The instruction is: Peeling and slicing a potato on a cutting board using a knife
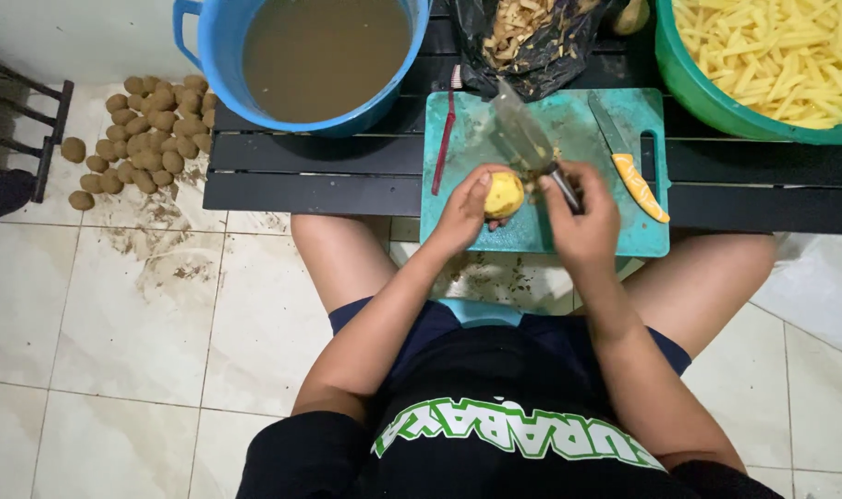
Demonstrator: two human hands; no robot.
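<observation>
gripping a peeled potato (pixel 505 195) at frame centre above the green cutting board (pixel 472 120), the left hand (pixel 462 214) closes round it (wet, likely slippery); right hand (pixel 584 225) clasps a knife (pixel 530 144).
</observation>
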